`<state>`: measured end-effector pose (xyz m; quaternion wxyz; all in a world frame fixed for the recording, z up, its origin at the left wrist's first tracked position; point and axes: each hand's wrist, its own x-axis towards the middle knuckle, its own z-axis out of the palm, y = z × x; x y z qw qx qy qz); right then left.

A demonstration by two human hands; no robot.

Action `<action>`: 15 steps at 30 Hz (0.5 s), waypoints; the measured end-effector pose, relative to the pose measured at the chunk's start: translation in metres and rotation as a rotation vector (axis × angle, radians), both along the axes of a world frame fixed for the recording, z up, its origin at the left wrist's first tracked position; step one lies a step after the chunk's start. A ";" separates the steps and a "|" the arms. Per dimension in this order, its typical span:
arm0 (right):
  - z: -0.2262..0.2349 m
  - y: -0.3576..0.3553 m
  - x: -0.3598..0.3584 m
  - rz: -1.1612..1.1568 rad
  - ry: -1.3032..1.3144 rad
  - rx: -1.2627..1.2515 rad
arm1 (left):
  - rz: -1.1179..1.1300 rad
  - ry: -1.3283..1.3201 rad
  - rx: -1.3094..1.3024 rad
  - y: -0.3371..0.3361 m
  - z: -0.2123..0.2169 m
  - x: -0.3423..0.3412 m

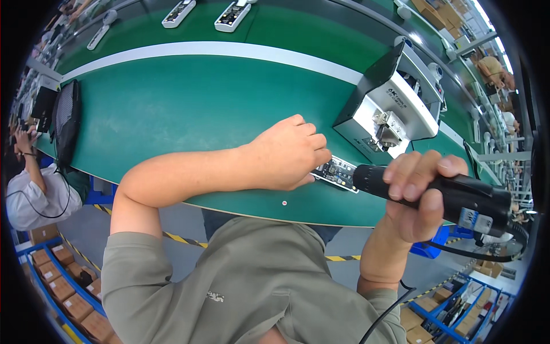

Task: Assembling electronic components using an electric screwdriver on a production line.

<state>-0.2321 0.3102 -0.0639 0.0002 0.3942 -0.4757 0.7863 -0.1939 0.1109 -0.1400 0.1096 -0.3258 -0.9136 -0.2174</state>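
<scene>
A black electric screwdriver lies nearly level in my right hand, with the fingers wrapped round its body. Its front end points left, over the right end of a small white housing with an exposed circuit board. My left hand is closed on the other end of this housing and covers that part. The screwdriver's tip cannot be made out against the board. Beyond my right hand stands a silver and black screw feeder.
A green bench top curves round me. Past its white edge strip, two housings with circuit boards lie on a green conveyor. A black pouch lies at the far left, near another person. A cable hangs from the screwdriver's rear.
</scene>
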 end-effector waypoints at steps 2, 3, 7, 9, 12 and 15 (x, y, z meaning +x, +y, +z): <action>-0.007 -0.002 0.001 -0.006 -0.029 0.036 | 0.017 -0.034 -0.082 0.002 -0.003 0.001; -0.010 -0.003 0.001 -0.008 -0.043 0.054 | 0.027 -0.051 -0.124 0.003 -0.005 0.001; -0.017 -0.006 0.001 -0.005 -0.061 0.077 | 0.022 -0.038 -0.100 0.004 -0.007 0.000; -0.019 -0.006 0.001 -0.004 -0.068 0.085 | 0.021 -0.034 -0.092 0.004 -0.008 0.000; -0.022 -0.007 0.000 0.001 -0.094 0.083 | 0.016 -0.041 -0.085 0.004 -0.008 -0.001; -0.022 -0.009 0.000 0.031 -0.096 0.102 | 0.018 -0.045 -0.070 0.002 -0.009 -0.001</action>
